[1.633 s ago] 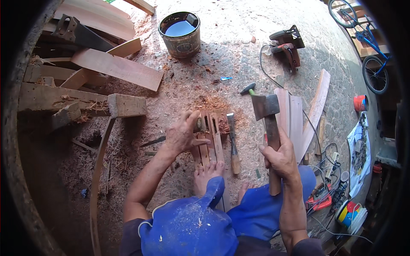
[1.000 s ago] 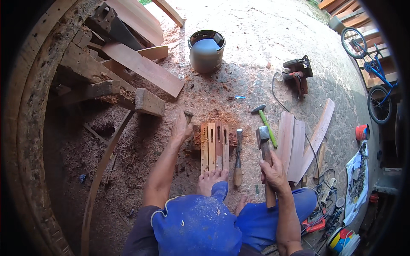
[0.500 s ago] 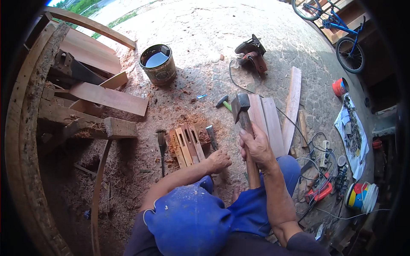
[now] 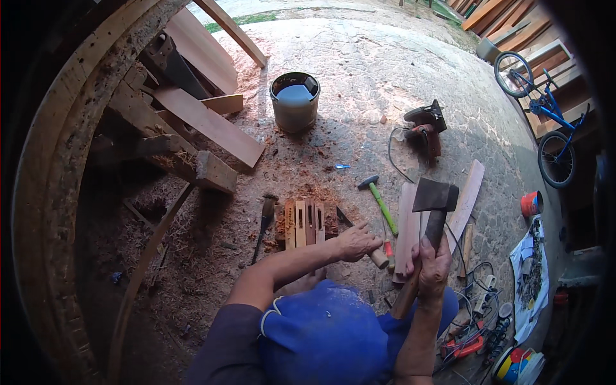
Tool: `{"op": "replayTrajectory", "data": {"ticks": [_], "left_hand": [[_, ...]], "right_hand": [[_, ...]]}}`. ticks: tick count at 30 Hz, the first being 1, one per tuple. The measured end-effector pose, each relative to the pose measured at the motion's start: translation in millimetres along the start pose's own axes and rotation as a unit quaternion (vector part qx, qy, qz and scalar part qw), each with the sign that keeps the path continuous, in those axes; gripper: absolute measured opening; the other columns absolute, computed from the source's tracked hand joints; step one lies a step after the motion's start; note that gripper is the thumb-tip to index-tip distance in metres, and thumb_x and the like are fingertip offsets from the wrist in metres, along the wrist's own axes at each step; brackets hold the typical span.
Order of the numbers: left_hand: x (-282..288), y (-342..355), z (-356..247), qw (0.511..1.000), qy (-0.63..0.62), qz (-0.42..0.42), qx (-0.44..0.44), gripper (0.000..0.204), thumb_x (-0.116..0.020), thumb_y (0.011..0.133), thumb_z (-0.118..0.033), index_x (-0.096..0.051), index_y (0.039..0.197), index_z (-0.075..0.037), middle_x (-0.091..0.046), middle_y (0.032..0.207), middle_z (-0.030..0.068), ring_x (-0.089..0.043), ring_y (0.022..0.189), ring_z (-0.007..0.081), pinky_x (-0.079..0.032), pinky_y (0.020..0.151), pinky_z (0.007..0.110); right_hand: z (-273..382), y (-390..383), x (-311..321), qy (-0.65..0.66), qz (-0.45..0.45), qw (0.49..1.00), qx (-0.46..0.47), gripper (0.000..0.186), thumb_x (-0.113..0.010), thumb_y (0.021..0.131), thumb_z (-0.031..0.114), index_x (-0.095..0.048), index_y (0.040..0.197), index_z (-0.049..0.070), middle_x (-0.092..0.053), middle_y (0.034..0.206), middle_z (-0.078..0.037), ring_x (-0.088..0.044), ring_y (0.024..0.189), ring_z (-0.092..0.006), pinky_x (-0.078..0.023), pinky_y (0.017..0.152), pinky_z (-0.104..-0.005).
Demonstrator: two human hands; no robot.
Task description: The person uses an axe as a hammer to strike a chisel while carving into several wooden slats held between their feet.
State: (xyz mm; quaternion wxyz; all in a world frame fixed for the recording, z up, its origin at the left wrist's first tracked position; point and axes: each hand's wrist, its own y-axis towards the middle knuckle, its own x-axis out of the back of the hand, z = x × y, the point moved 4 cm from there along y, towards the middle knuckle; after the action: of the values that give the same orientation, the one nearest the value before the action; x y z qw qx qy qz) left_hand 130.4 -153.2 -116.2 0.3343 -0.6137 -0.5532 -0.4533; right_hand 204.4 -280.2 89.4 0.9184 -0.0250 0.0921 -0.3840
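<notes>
Slotted wooden strips (image 4: 301,234) on the floor, a hand on the chisel beside them.

Left hand (image 4: 359,242) lies over the middle of a chisel (image 4: 380,258), just right of the strips; fingers partly extended, firmness of grip cannot be told. Right hand (image 4: 434,268), farther right of the strips, is wrapped round the handle of a hatchet (image 4: 434,197), head raised. Long slots show in some upper strip ends, so the work looks part done; the leftmost strip shows no clear slot, and slot depth cannot be read. Shavings (image 4: 314,192) lie beyond the strips, a green-handled hammer (image 4: 383,208) beyond and right.
</notes>
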Motion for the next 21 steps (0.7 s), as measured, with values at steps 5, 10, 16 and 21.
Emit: {"op": "replayTrajectory", "data": {"ticks": [5, 10, 16, 21], "left_hand": [[146, -22, 29, 0.814, -0.406, -0.387, 0.148, 0.048, -0.061, 0.081, 0.004, -0.052, 0.126, -0.006, -0.061, 0.100, 0.0115, -0.063, 0.098, 0.0231, -0.051, 0.086, 0.036], [218, -113, 57, 0.523, -0.586, -0.608, 0.113, 0.032, -0.078, 0.092, -0.018, -0.057, 0.110, -0.004, -0.061, 0.082, 0.0013, -0.061, 0.071, 0.0102, -0.052, 0.065, 0.027], [218, -164, 46, 0.557, -0.508, -0.627, 0.197, 0.027, -0.073, 0.083, 0.001, -0.057, 0.105, -0.005, -0.061, 0.084, 0.0017, -0.059, 0.071, 0.0091, -0.050, 0.064, 0.025], [197, -162, 52, 0.631, -0.477, -0.576, 0.207, 0.029, -0.071, 0.080, 0.005, -0.056, 0.103, -0.005, -0.060, 0.086, 0.0036, -0.059, 0.074, 0.0105, -0.049, 0.064, 0.024]], "right_hand": [[10, -7, 5, -0.003, -0.023, 0.999, 0.041, 0.041, -0.060, 0.099, 0.015, -0.045, 0.136, 0.002, -0.048, 0.070, -0.002, -0.051, 0.048, -0.0107, -0.048, 0.043, -0.0247], [-22, -4, -2, 0.103, 0.016, 0.993, -0.054, 0.046, -0.064, 0.094, 0.008, -0.044, 0.134, -0.001, -0.053, 0.075, -0.003, -0.053, 0.049, -0.0113, -0.050, 0.046, -0.0263], [-35, -3, -28, 0.045, 0.071, 0.986, -0.142, 0.051, -0.067, 0.089, 0.009, -0.044, 0.133, 0.000, -0.054, 0.079, -0.005, -0.054, 0.049, -0.0123, -0.049, 0.042, -0.0286], [-49, -5, -34, 0.012, 0.094, 0.980, -0.174, 0.052, -0.068, 0.087, 0.006, -0.046, 0.134, 0.000, -0.055, 0.080, -0.005, -0.054, 0.047, -0.0127, -0.049, 0.042, -0.0294]]}}
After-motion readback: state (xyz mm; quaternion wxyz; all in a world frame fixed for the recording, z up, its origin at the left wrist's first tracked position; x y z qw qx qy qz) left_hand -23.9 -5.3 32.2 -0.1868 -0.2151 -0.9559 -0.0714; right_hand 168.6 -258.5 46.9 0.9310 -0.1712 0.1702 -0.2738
